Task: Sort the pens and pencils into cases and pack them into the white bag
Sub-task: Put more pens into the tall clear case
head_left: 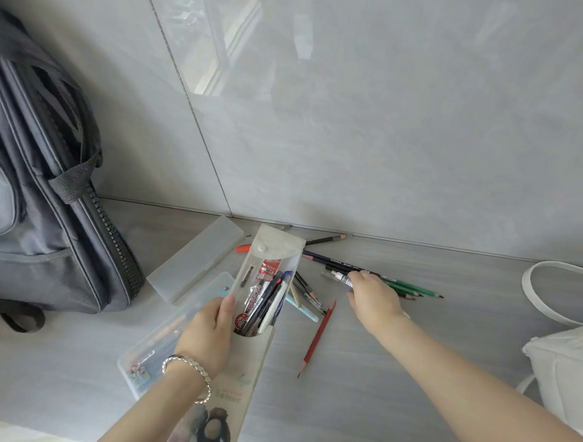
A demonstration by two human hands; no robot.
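Left hand [208,332] grips clear snap pouch [281,246] w/ pens inside, flap open; right hand [374,297] fingers curl round white pen [338,276] beside green pencils [412,289].

Surface: pale grey matte surface with faint horizontal grain [410,382], running under the fingers [356,276] of the right hand [374,296]. Just beyond the fingertips it meets a glossy light grey tiled wall [390,141]. A dark grout line [187,95] slants away up-left of the fingers. High above them, a bright window-shaped reflection [226,39] on the tile. Light soft, diffuse.
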